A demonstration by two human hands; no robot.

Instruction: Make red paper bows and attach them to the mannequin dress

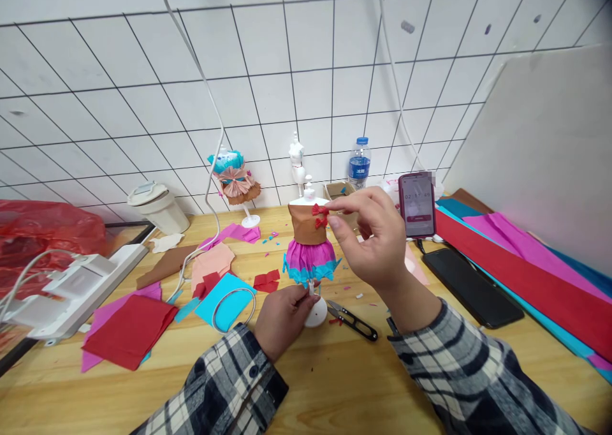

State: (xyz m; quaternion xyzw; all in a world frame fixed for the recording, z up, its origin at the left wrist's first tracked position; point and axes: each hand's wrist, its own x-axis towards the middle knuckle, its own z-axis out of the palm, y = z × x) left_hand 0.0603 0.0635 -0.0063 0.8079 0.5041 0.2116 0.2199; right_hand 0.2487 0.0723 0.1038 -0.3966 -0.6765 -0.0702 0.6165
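Note:
A small dress-form mannequin (308,196) stands on the table in front of me, wearing a brown paper bodice (306,226) and a magenta skirt (313,256) with a blue hem. My left hand (284,317) grips its white stand pole just under the skirt, above the round base (316,316). Two red bows sit one above the other on the bodice. At the upper red bow (319,210), the thumb and index finger of my right hand (370,231) pinch its right end. The lower red bow (321,222) lies close below those fingertips.
Black thread snips (354,320) lie right of the base. A silver ring (234,309) and paper pieces (129,333) spread leftward, near a power strip (79,291). Another dressed mannequin (238,183), a bare one (297,161), a bottle (359,164) and phones (471,287) stand or lie around.

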